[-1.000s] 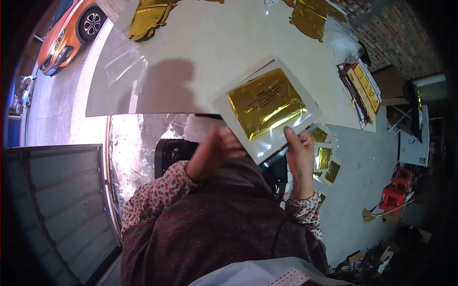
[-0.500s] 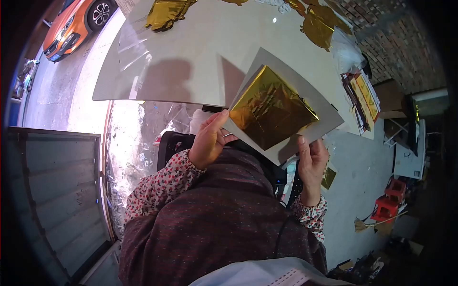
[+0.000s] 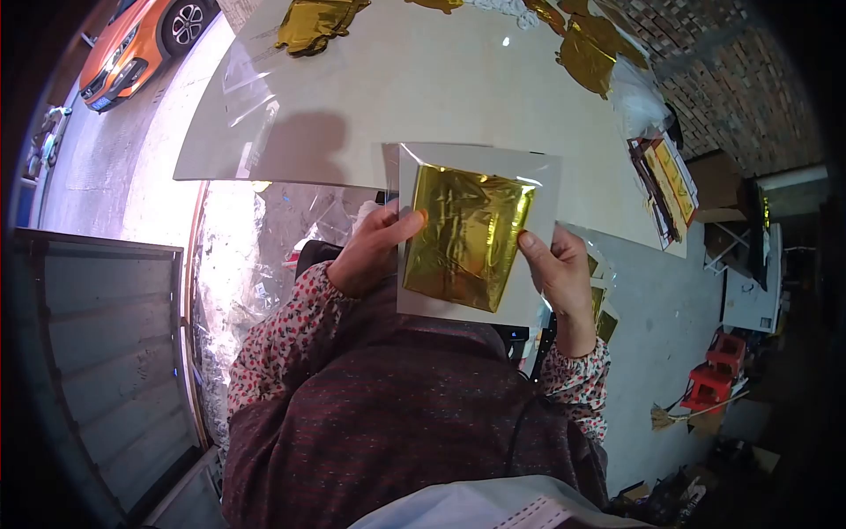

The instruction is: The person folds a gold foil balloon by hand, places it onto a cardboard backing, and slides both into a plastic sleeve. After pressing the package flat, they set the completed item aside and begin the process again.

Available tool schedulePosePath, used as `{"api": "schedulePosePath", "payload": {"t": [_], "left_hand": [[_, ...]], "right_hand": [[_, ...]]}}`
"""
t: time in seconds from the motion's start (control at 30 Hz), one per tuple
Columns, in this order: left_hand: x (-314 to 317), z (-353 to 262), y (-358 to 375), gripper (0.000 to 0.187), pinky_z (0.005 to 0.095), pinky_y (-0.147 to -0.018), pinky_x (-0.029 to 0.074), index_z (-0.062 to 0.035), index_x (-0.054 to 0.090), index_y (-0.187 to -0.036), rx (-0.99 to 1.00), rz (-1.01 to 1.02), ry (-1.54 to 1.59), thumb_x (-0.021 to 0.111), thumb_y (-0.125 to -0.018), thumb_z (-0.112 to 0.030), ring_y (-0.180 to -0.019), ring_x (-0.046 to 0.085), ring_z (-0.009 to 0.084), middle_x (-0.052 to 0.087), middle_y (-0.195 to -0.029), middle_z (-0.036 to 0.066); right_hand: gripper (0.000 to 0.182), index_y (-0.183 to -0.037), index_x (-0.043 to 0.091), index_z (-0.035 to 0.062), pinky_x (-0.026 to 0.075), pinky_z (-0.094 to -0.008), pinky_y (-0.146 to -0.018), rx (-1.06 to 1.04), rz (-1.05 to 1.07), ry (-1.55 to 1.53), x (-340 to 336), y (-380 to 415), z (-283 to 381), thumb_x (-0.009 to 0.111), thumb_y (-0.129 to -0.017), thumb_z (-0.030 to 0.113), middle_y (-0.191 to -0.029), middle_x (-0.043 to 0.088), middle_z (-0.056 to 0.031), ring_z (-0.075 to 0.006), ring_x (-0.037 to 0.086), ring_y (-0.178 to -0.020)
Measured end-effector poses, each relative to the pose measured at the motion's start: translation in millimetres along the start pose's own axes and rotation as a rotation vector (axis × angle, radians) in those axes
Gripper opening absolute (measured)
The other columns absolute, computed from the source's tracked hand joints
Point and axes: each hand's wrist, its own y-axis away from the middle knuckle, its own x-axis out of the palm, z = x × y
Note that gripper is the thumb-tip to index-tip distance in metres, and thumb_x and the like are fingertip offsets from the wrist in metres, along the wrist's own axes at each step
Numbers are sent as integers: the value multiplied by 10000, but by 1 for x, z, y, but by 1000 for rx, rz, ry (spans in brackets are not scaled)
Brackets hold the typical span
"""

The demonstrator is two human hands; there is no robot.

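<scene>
A square of shiny gold foil [image 3: 471, 238], creased and glinting, lies on a pale grey card [image 3: 480, 155] over my lap at the table's near edge. The card's border shows on all sides of the foil, and glossy clear plastic shows along its upper edge. My left hand [image 3: 372, 245] grips the card's left side, thumb pressed on the foil's edge. On the opposite side, my right hand [image 3: 564, 275] holds the card with its thumb at the foil's right edge. Fingers of both hands are partly hidden behind the card.
The pale table [image 3: 414, 88] carries gold foil shapes [image 3: 319, 25] at the far left and more gold foil [image 3: 589, 57] at the far right, beside a clear plastic bag [image 3: 636, 97]. Printed sheets [image 3: 665, 181] lie at its right edge. Red stools [image 3: 716, 370] and a broom [image 3: 674, 417] are on the floor.
The card with the foil has turned from a tilted diamond to nearly upright and come slightly left and closer to me. Both thumbs now lie on the foil's edges.
</scene>
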Motion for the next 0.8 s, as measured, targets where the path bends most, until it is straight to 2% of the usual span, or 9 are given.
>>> {"api": "schedulePosePath", "payload": {"t": [0.03,0.1,0.17,0.2,0.3,0.4,0.57,0.7,0.8], "left_hand": [[-1,4,-1,336,324,-924,524,3,527,-1287,20,1,34,511,-1036,-219,-1077,623,158,613,-1211,69],[0,14,-5,343,337,-933,530,1,528,-1303,56,7,101,501,-1045,-223,-1099,628,173,616,-1242,81],[2,14,-3,300,313,-917,526,1,583,-1257,82,-39,219,533,-1035,-194,-1079,627,142,641,-1201,64],[3,13,-2,280,301,-908,524,2,610,-1234,102,-64,279,549,-1030,-180,-1068,626,127,653,-1180,55],[-9,26,-1,265,320,-913,535,-23,606,-1251,153,-123,365,546,-1027,-152,-1071,630,133,650,-1195,43],[-22,41,-8,251,338,-920,542,-42,614,-1247,225,-264,175,542,-1026,-136,-1072,634,139,654,-1186,39],[6,27,3,231,302,-908,525,-62,644,-1223,273,-175,260,556,-1023,-140,-1051,632,116,667,-1160,17],[-1,34,-1,241,287,-892,518,-63,637,-1239,219,-261,242,548,-1027,-136,-1044,627,102,665,-1166,12],[-8,38,-4,267,326,-886,561,-30,613,-1225,212,-271,155,497,-1051,-196,-1051,645,133,652,-1166,25]], "right_hand": [[239,-1094,682,-11,404,-189,-648,6,36,25,2,-2,1,655,-988,202,-852,673,38,-7,506,-729],[218,-1103,681,-19,470,-223,-713,47,-58,98,5,-4,14,653,-982,161,-873,670,11,-55,576,-797],[196,-1090,682,-25,500,-245,-763,-145,-233,39,25,-7,24,648,-979,132,-896,671,-12,-87,614,-849],[185,-1110,676,-25,515,-269,-832,-263,-379,253,20,-5,21,641,-968,89,-956,694,-66,-140,656,-923],[207,-1146,664,-10,519,-270,-818,-318,-366,547,8,7,26,641,-963,84,-966,708,-89,-152,671,-907],[237,-1169,651,-7,530,-280,-799,-204,-248,528,22,7,28,653,-954,95,-963,711,-92,-157,678,-876],[265,-1194,628,-5,532,-273,-756,-74,-158,440,19,2,1,643,-968,132,-948,711,-72,-137,673,-817],[228,-1163,645,8,505,-235,-686,115,-35,225,9,-16,-8,565,-1008,155,-942,706,-56,-97,640,-755],[243,-1164,664,16,486,-216,-652,225,59,121,7,-36,-3,522,-1021,151,-933,698,-47,-68,609,-729]]}}
